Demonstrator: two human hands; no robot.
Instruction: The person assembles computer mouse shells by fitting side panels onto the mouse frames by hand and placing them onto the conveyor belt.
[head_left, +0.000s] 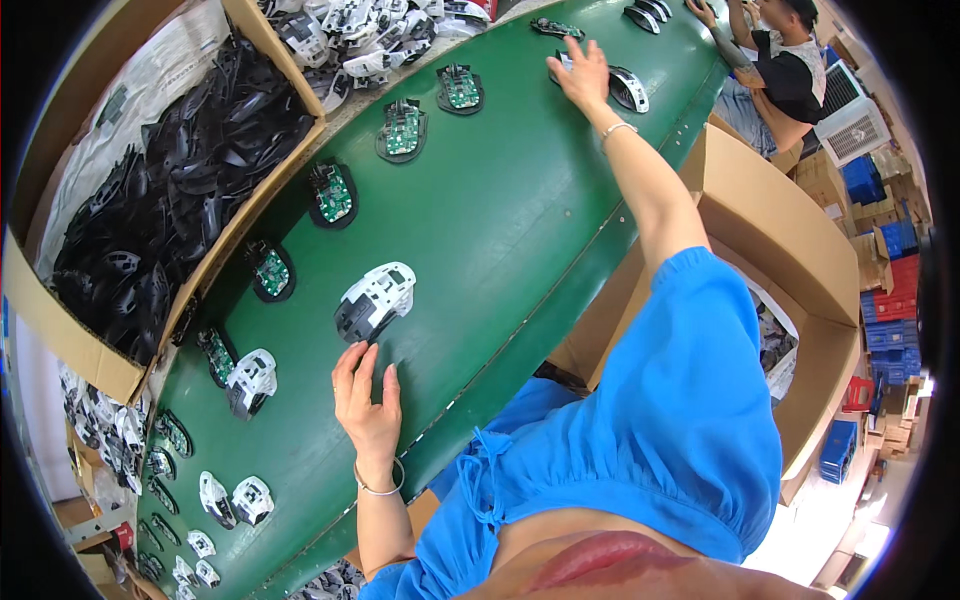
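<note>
My left hand (367, 405) is open, fingers apart, with its fingertips close to the dark end of a white-and-black computer mouse shell (378, 300) on the green belt. Whether they touch it, I cannot tell. Farther away, my outstretched right hand (583, 75) has its fingers spread over a small pale part that it mostly covers. Just right of that hand lies a white-and-black mouse shell (628, 90). Several mouse bases with green circuit boards line the belt's far side, among them one (402, 131) in the middle and another (333, 195) nearer the left.
A carton (312, 95) of black plastic parts stands at the left. White shells (370, 45) are heaped beyond the belt (500, 220). An open carton (780, 200) stands beside my right arm. Another person (785, 80) sits at the far right.
</note>
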